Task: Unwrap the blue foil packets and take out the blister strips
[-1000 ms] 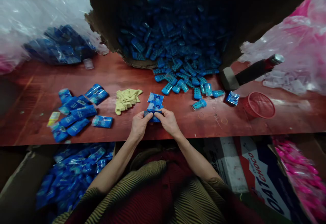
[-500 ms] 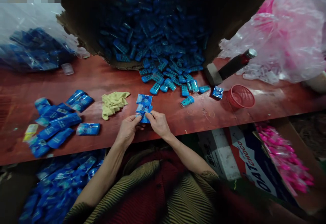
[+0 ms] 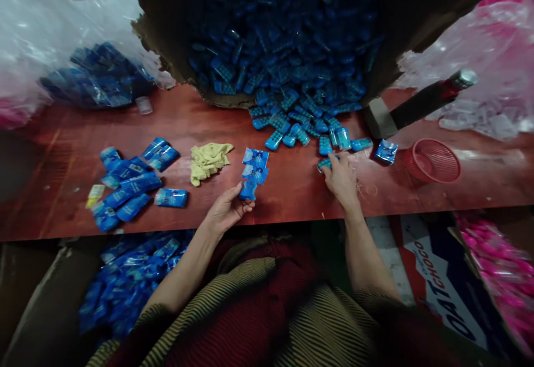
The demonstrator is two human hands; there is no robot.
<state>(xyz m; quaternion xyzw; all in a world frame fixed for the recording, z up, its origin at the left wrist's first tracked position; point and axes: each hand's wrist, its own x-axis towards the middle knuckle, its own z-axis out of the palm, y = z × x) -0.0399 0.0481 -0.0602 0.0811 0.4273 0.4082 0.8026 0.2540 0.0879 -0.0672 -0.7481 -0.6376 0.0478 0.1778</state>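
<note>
My left hand (image 3: 229, 208) is closed on a small blue printed wrapper sleeve (image 3: 249, 191), pinched near the table's front edge. Just beyond it, two more flat blue wrappers (image 3: 255, 158) lie on the table. Off to the right, my right hand (image 3: 342, 182) has its fingers on a small clear-and-blue container (image 3: 325, 164) with turquoise dots, partly hidden under the fingertips. Several similar containers (image 3: 292, 125) spill from a dark cardboard box (image 3: 223, 102) behind the hands.
Wrapped blue packs (image 3: 136, 182) and a yellow cloth (image 3: 209, 161) lie left. To the right are a hammer-like tool (image 3: 421, 103), a blue packet (image 3: 386, 152) and a red basket (image 3: 434, 161). Plastic bags flank the box. Below the table, blue packs (image 3: 129, 283) and pink items (image 3: 496, 261) fill boxes.
My right hand has let go of the wrapper and moved right to the lone container. The left hand still holds the wrapper. The view has shifted, so the table's things appear further right.
</note>
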